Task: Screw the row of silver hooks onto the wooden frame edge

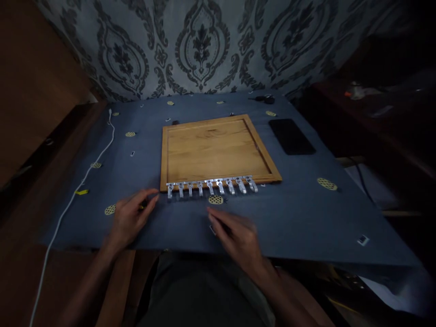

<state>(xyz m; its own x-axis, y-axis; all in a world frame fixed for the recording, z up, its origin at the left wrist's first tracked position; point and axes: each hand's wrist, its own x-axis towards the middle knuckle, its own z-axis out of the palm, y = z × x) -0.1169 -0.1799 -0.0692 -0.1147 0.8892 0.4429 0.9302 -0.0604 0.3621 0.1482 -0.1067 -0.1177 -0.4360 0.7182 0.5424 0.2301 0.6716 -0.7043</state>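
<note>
A framed wooden board [211,152] lies flat on the cloth-covered table. Along its front edge sits a strip of several shiny metal hooks [210,185], their curved ends hanging toward me. My left hand [131,215] is beside the board's front left corner, thumb and fingers apart, with nothing visible between them. Closer to me than the hooks, my right hand [236,234] hovers over the cloth, somewhat blurred. Its thumb and forefinger are pressed together at the tips; whatever they pinch, if anything, is too small to make out.
A dark flat phone-like slab [292,136] rests right of the board. Behind it is a small black object [265,98]. A white cable [82,182] runs down the table's left side, near a yellow scrap [81,192]. Patterned wallpaper [202,45] rises behind the table.
</note>
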